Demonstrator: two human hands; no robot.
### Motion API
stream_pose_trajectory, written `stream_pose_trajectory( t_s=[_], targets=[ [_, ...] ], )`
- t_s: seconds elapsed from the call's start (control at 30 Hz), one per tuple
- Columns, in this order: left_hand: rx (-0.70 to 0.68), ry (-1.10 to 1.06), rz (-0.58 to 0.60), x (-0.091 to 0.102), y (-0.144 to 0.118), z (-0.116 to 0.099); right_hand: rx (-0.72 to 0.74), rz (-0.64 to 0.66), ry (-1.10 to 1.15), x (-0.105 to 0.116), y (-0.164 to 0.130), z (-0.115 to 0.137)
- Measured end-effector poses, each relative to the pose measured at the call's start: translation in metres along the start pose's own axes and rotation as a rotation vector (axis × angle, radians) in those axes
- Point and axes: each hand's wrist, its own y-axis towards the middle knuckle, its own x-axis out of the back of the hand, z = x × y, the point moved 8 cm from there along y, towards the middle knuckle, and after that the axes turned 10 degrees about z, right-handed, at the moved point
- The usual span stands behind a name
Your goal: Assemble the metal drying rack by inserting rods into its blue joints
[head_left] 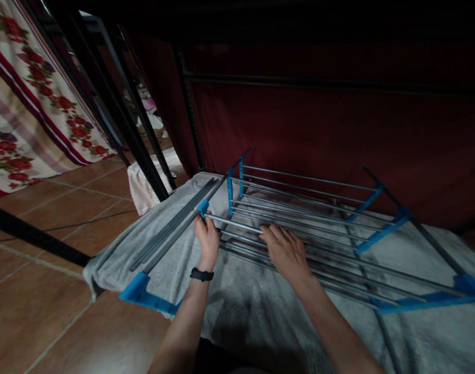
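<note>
The left hand (207, 240) is clamping the blue plastic joint (202, 207) of a grey metal-rod drying rack (299, 218), steadying it. The right hand (286, 252) is pressing flat and open on rods just beside it, the rack lying on a grey towel (175, 259) beneath both hands.

A grey towel (237, 306) is spread on the terracotta tile floor (46, 311), with a striped cloth (144, 187) just beyond its far left corner, a floral curtain (30, 114) further left and dark red fabric (319, 119) behind it.
</note>
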Motion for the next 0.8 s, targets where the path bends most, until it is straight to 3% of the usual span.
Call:
stream_pose_trajectory(
  t_s=[0.8],
  targets=[
    [0.028, -0.024, -0.033, -0.0021, -0.0035, 0.0057, -0.025, 0.17, 0.02, 0.0002, 0.0029, -0.006]
  ],
)
